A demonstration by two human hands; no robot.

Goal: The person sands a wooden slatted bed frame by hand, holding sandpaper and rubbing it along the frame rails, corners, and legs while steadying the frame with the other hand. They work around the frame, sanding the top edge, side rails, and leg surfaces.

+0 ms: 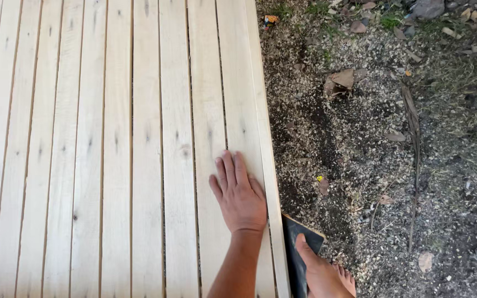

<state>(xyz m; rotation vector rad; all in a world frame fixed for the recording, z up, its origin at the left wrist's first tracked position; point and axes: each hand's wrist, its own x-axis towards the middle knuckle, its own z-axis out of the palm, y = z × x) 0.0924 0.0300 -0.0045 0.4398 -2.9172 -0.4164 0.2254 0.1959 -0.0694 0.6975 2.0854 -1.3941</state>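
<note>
Pale wooden slats (84, 149) filling the frame from 9 o'clock to centre, laid side by side with narrow dark gaps, small knots scattered along the grain. Left hand (239, 193) at about 6 o'clock, flat and palm down on the outermost slats, fingers (229, 168) straight and close together, pointing to 12 o'clock; nothing grasped. Outer edge (266, 138) of the panel just to the right of that hand, running from 12 to 6 o'clock. Sandpaper (296, 251), a dark sheet, at about 5 o'clock, pressed against that edge below the level of the left hand. Right hand (324, 273) over the sheet, thumb (305, 248) laid on its face, remaining fingers curled beneath; grip closed on the sheet. Ground (393, 149) from 1 to 4 o'clock, dark soil strewn with sawdust, dry leaves (340, 81) and small stones.
</note>
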